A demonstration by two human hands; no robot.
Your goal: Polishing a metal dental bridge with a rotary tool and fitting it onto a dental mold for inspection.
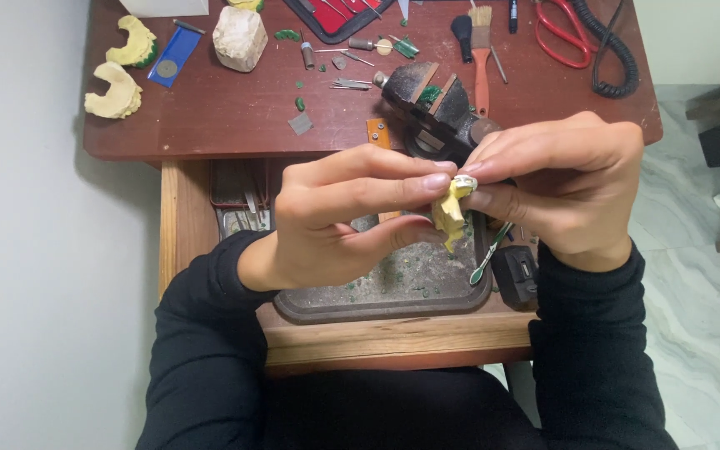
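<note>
Black sleeves lead up to both hands, left hand (339,217) and right hand (564,183), each grip pinched shut on a small yellow dental cast (450,212). It hangs above a dark tray (377,304), with a vise (431,104) on the surface (235,117) behind.

yellow piece (448,213): partly hidden between the fingertips of the left hand (339,218) and right hand (564,185); shape unclear
vise (435,104): lower part behind the hands
red case (339,12): cut by top edge
red scissors (562,29): handles cut at top
green bits in tray (377,302): too small to tell
</note>
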